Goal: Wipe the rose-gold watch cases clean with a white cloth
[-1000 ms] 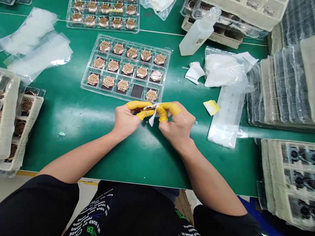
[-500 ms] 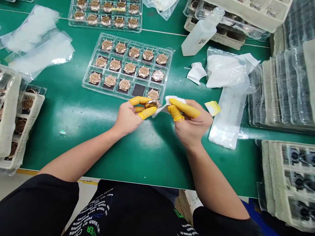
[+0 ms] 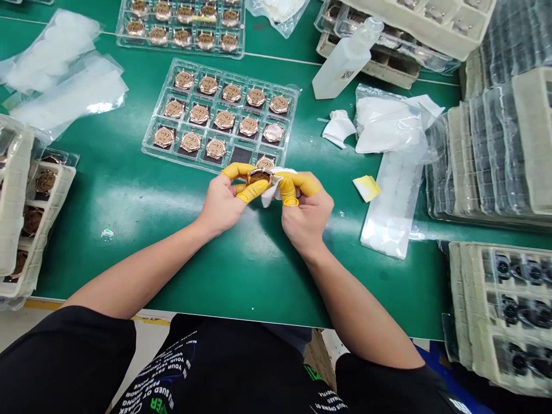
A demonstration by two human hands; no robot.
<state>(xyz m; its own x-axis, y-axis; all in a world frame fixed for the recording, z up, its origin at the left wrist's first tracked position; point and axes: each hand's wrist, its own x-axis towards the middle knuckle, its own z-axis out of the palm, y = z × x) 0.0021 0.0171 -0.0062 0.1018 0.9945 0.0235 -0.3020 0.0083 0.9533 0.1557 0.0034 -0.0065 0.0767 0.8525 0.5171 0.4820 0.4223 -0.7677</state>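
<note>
Between the yellow-covered fingertips of my left hand point(image 3: 226, 198) is a gold watch case point(image 3: 260, 177), tilted on edge. My right hand point(image 3: 304, 207), also in yellow finger cots, pinches a white cloth point(image 3: 269, 195) against the right side of the case. Part of the cloth is hidden behind my fingers. Just beyond my hands lies a clear plastic tray point(image 3: 149, 150) of gold watch cases, most with their backs up. One pocket point(image 3: 240, 155) in its near row shows only a dark pad.
A second tray of watch cases point(image 3: 181, 39) lies farther back. At the right are a plastic bottle point(image 3: 340, 66), crumpled white cloth point(image 3: 338, 127), bagged white sheets point(image 3: 388, 123), a yellow-white piece point(image 3: 366, 188) and stacked trays point(image 3: 487, 155). More trays point(image 3: 43, 213) stand at the left edge.
My right hand has moved left with the cloth, which now presses against the watch case. The left hand keeps its hold, and the case has turned slightly. The whole view has shifted a little.
</note>
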